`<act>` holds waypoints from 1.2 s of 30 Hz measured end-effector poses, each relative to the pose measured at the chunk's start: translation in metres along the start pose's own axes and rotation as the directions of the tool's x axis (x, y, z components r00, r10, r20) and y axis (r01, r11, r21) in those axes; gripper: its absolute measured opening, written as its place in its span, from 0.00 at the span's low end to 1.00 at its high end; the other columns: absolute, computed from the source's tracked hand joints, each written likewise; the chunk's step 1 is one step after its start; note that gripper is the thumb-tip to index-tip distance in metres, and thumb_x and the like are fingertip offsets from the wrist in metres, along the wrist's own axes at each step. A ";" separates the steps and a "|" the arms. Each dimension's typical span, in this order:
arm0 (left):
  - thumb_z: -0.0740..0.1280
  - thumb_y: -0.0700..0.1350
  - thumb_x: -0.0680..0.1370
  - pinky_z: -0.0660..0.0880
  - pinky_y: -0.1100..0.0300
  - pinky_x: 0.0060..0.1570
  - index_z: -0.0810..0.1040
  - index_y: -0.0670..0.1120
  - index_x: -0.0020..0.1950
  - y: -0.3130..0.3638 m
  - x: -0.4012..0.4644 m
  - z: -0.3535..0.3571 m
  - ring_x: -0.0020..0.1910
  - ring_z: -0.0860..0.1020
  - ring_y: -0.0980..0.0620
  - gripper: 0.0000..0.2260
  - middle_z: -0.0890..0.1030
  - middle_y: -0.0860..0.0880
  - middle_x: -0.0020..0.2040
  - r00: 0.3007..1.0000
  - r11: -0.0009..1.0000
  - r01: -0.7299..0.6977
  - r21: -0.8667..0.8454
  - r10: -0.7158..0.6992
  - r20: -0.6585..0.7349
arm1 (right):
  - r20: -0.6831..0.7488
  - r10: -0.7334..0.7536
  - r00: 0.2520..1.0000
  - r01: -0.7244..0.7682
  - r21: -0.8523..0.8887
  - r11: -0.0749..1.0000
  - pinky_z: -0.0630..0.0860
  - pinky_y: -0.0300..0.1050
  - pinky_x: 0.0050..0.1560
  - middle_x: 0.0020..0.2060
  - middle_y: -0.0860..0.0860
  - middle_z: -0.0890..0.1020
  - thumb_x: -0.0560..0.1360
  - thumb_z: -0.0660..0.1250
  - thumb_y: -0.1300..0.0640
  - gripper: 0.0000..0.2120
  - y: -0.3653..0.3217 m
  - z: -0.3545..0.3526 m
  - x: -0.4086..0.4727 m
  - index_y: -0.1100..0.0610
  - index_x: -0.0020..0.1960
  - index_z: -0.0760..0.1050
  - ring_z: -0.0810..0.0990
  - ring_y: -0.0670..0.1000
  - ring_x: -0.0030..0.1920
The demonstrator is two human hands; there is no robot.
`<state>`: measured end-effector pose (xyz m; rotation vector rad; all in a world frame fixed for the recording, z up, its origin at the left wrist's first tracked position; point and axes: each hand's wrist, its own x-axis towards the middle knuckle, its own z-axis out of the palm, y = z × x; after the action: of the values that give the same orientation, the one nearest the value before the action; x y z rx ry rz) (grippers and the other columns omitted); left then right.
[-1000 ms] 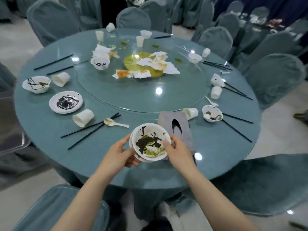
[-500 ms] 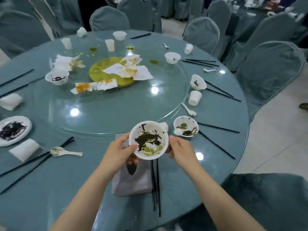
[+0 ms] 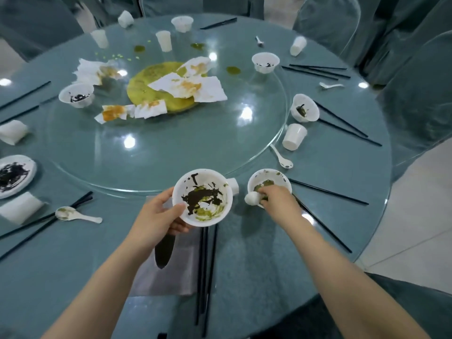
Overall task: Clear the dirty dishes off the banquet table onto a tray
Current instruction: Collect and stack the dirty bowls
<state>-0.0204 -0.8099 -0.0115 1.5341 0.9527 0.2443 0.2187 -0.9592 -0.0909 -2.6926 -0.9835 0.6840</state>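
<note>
My left hand (image 3: 156, 216) grips a white bowl (image 3: 201, 198) smeared with black and green sauce, held just above the table's near edge. My right hand (image 3: 277, 198) reaches into a second dirty white bowl (image 3: 269, 178) standing on the table to the right; its fingers curl over the near rim, beside a white spoon end (image 3: 252, 198). A grey tissue box (image 3: 168, 270) lies under my left wrist. No tray is in view.
The round teal banquet table (image 3: 330, 228) carries a glass turntable (image 3: 171, 148) with stained napkins (image 3: 188, 85) and a yellow spill. Scattered around are white cups (image 3: 293, 137), bowls (image 3: 304, 111), a dirty plate (image 3: 12, 174), spoons (image 3: 73, 215) and black chopsticks (image 3: 205, 270). Covered chairs ring the table.
My right hand has let go of the held bowl and moved right onto the second bowl. The left hand alone now holds the first bowl. The view has closed in on the table.
</note>
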 end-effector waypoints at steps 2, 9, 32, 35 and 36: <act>0.64 0.41 0.79 0.75 0.65 0.27 0.73 0.63 0.55 0.001 0.003 0.003 0.28 0.81 0.51 0.16 0.84 0.43 0.35 1.000 1.000 0.013 0.001 -0.013 -0.008 | 0.047 -0.026 0.999 0.026 -0.016 1.000 0.74 0.45 0.40 0.42 0.51 0.79 0.74 0.62 0.58 0.07 -0.003 0.006 0.004 0.51 0.47 0.78 0.77 0.56 0.45; 0.64 0.40 0.79 0.74 0.66 0.26 0.74 0.61 0.54 0.007 0.025 0.026 0.26 0.80 0.52 0.15 0.84 0.43 0.34 0.998 0.999 0.051 -0.009 -0.051 0.038 | -0.329 -0.027 0.944 0.149 0.350 0.925 0.69 0.39 0.43 0.43 0.42 0.75 0.78 0.62 0.52 0.08 0.012 0.006 -0.004 0.50 0.53 0.78 0.73 0.45 0.43; 0.57 0.43 0.79 0.70 0.64 0.21 0.69 0.54 0.49 -0.021 0.101 0.150 0.26 0.81 0.50 0.05 0.82 0.49 0.28 0.869 0.884 0.086 0.459 -0.292 0.399 | -0.036 0.384 0.923 -0.241 0.723 0.647 0.74 0.45 0.34 0.28 0.48 0.81 0.76 0.62 0.55 0.12 0.076 0.001 0.023 0.53 0.35 0.77 0.78 0.49 0.29; 0.59 0.42 0.77 0.76 0.60 0.26 0.71 0.50 0.48 -0.014 0.110 0.146 0.25 0.81 0.51 0.05 0.81 0.50 0.33 0.917 0.855 -0.026 0.518 -0.185 0.352 | -0.044 0.423 0.905 -0.251 0.748 0.615 0.68 0.43 0.30 0.23 0.46 0.75 0.73 0.61 0.60 0.11 0.080 -0.008 0.037 0.52 0.34 0.76 0.72 0.48 0.27; 0.59 0.42 0.76 0.77 0.60 0.28 0.71 0.50 0.49 -0.010 0.112 0.143 0.24 0.80 0.53 0.05 0.81 0.51 0.34 0.933 0.845 -0.059 0.531 -0.142 0.330 | -0.048 0.437 0.898 -0.257 0.749 0.611 0.68 0.43 0.32 0.24 0.44 0.74 0.72 0.60 0.61 0.13 0.080 -0.012 0.044 0.49 0.34 0.76 0.71 0.48 0.28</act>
<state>0.1392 -0.8383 -0.0939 1.9777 0.7897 -0.3647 0.2986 -0.9919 -0.1219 -2.1422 -0.0405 0.6277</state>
